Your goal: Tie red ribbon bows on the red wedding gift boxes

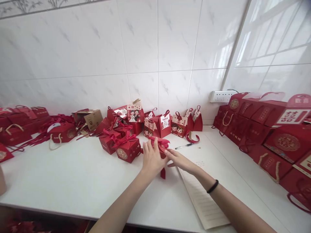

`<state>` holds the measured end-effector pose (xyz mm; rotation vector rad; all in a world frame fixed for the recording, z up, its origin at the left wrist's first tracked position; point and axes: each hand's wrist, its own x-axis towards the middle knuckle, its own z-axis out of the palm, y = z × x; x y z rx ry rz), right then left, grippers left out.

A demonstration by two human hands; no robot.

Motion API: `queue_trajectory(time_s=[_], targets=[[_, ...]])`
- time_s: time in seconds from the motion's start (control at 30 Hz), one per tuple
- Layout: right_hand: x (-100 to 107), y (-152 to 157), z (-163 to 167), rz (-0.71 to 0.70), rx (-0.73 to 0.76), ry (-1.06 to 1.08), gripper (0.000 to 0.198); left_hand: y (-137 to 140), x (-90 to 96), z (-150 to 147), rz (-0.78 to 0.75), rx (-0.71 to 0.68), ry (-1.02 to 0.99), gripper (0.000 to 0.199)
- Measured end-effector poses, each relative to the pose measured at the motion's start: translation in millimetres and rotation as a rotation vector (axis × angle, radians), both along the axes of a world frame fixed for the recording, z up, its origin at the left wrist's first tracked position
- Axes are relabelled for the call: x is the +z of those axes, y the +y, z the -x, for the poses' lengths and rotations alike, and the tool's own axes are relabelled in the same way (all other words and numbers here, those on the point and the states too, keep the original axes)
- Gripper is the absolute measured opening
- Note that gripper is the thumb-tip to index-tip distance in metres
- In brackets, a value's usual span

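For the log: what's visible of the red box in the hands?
The small red box looks like card, with a red ribbon across its top and a ribbon tail below, on the near side. It is on or just above the white table, right of another ribboned box. The left hand covers its left; the right hand seemingly touches its right. Any print is hidden.

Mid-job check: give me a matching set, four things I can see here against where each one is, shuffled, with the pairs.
1. ribboned box
2. pen
3. power strip
4. black band

A. against the tiled wall
B. worn on the right arm
C. between the left hand and right hand
D. lying loose on the white table

Pairs: 1-C, 2-D, 3-A, 4-B
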<state>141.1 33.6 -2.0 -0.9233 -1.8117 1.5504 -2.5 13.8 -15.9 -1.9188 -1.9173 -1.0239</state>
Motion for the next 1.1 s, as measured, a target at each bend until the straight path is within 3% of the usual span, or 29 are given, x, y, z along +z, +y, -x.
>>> queue_trajectory(time_s=[0.2,0.3,0.4,0.57,0.73,0.87,0.93,1.1], targets=[[-15.3,12.4,-15.2,0.073,-0.19,0.233,0.05,12.7,-10.4,-13.7,-0.106,-0.38,-0.443,0.046],[-19.1,14.6,-21.9,0.035,-0.271,0.263,0.048,14.3,-15.7,-7.8,-0.099,-0.433,-0.697,0.031],[-21.9,13.0,-19.5,-0.082,-0.358,0.231,0.044,15.1,-17.4,-0.3,-0.069,-0.398,-0.837,0.031],[-27.7,10.4,-13.3,-0.244,-0.413,0.188,0.037,17.8,-14.7,7.1,-0.022,-0.462,-0.9,0.055],[-27.3,14.4,-19.5,-0.294,-0.381,0.169,0.028,17.7,-13.0,8.0,0.035,-0.585,-0.915,0.044],[-24.3,18.0,-27.8,-0.517,-0.384,-0.067,0.027,16.5,-10.6,9.7,0.04,-0.509,-0.941,0.023],[-22.8,18.7,-30.4,-0.618,-0.372,-0.182,0.033,16.1,-9.6,10.5,0.031,-0.436,-0.917,0.022],[-19.5,17.4,-30.6,-0.618,-0.321,-0.135,0.039,15.1,-9.6,10.1,0.02,-0.368,-0.837,0.028]])
